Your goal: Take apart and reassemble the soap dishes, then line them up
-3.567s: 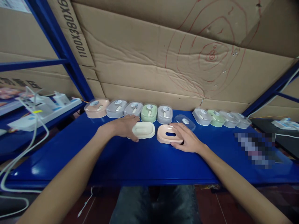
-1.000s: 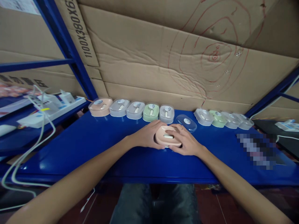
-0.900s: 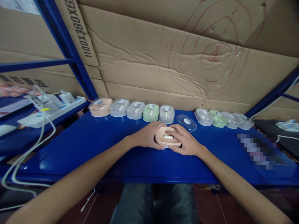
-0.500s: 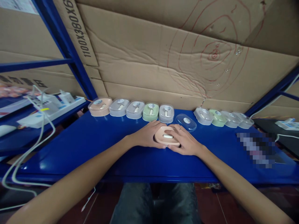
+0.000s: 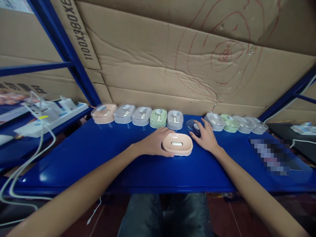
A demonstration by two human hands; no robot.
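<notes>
Lidded soap boxes, power strip

A glossy blue metal shelf serves as the work surface and catches soft glare near its left front corner. Creased brown cardboard sheets line the back, one scrawled with red spiral lines. Blue steel uprights frame both sides. Beyond the left edge a white power strip trails pale cables. The floor below is dark reddish.
</notes>
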